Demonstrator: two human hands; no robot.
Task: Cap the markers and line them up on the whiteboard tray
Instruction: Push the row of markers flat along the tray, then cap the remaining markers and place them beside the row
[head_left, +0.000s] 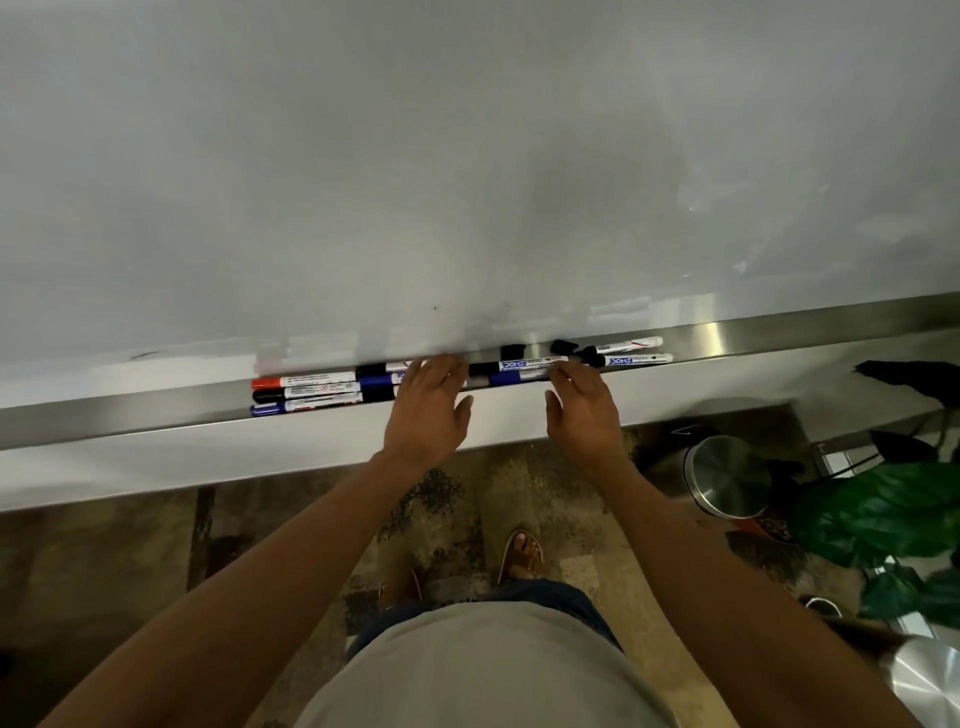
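Closest to me hangs my pale shirt (483, 670), with my sandalled feet (521, 556) on the mottled floor (291, 525) below. Both my forearms reach out to the steel whiteboard tray (156, 418). My left hand (428, 402) lies flat with fingers straight, its tips resting on the markers (511, 370) in the middle of the tray; my right hand (584, 402) has loose, spread fingers touching the same markers' right ends, gripping nothing. Left of my left hand, three capped markers (306, 393) lie side by side. Beyond my right hand lie loose black caps (563, 347) and two uncapped markers (631, 352); past them the tray runs bare. A whiteboard (467, 156) rises behind. A steel bin (724, 475) and a green plant (883, 519) stand to my right.
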